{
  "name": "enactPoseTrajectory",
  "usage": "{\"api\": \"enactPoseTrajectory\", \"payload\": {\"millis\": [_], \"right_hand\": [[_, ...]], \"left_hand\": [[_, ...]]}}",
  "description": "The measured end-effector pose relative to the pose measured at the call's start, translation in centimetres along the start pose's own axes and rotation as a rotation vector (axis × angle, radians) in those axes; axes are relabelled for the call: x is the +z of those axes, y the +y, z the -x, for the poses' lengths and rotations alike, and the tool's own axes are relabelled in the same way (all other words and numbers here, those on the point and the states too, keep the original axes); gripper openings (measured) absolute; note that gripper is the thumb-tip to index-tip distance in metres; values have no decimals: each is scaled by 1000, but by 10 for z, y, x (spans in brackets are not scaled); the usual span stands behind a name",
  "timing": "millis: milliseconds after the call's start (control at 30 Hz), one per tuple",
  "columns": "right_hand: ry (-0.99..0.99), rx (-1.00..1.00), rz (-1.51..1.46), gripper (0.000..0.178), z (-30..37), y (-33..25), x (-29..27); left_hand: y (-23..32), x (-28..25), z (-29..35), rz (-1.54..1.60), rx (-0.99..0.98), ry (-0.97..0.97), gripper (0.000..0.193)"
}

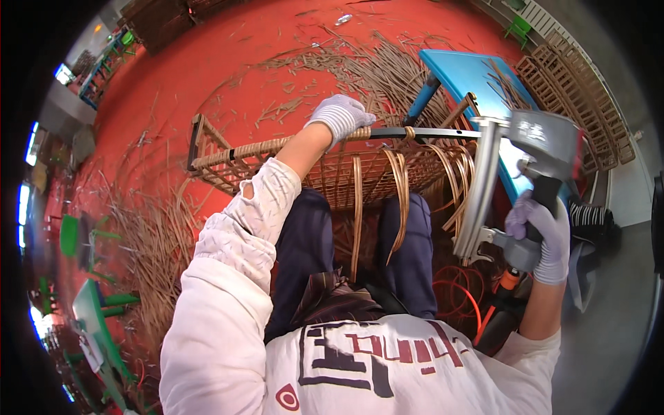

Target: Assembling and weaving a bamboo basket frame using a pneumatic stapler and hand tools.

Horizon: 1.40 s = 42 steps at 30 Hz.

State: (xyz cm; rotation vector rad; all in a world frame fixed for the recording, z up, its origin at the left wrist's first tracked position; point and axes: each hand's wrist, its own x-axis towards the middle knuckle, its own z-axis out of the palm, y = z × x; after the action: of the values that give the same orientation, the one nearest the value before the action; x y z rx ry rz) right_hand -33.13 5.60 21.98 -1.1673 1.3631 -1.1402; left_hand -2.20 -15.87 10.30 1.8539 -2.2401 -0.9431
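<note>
Across my knees lies a woven rattan basket frame (256, 151) with a dark metal rim bar. Rattan strip is coiled tightly round the left stretch of the bar, while the right stretch is partly bare. My left hand (339, 117), in a white striped glove, is closed over the wrapped rim, its fingertips partly hidden. Several loose rattan strips (357, 200) hang from the rim toward my lap. At the right, my gloved right hand (543, 225) grips the handle of a grey pneumatic staple gun (546, 142). Its long metal magazine stands beside the frame's right end.
An orange air hose (487, 321) runs beneath the gun. A blue table (474, 79) stands ahead on the right, next to stacked woven racks (574, 104). Rattan offcuts (373, 72) litter the red floor (207, 55). Green stools (93, 311) stand at the left.
</note>
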Motion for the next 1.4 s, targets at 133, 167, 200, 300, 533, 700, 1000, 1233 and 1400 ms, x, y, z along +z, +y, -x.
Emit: {"api": "enactPoseTrajectory", "payload": {"millis": [133,167,200,300,533,700,1000,1233,1400], "right_hand": [[-162,160,185,18,-22,-26,54],[-225,164,200,19,-27,-28,65],[-266,184,246,20,-33,-29,73],[-304,231,275,22,-50,-23,87],[-340,257,217,25,-65,-25,103],[-344,295,290,26,-72,-24,102],[-364,294,308,28,-74,-25,108],[-374,319,362,31,-76,-31,113],[-432,344,449,24,-83,-30,105]], "left_hand": [[9,-5,2,-110,82,-57,55],[9,-4,0,-99,81,-55,55],[9,-4,-4,-156,76,-55,55],[10,1,-12,-183,42,-56,56],[1,13,-32,-58,-50,-30,55],[1,13,-27,-3,-20,1,54],[1,14,-21,43,-12,37,49],[1,12,-15,7,-1,87,42],[7,8,-10,15,-4,46,49]]}}
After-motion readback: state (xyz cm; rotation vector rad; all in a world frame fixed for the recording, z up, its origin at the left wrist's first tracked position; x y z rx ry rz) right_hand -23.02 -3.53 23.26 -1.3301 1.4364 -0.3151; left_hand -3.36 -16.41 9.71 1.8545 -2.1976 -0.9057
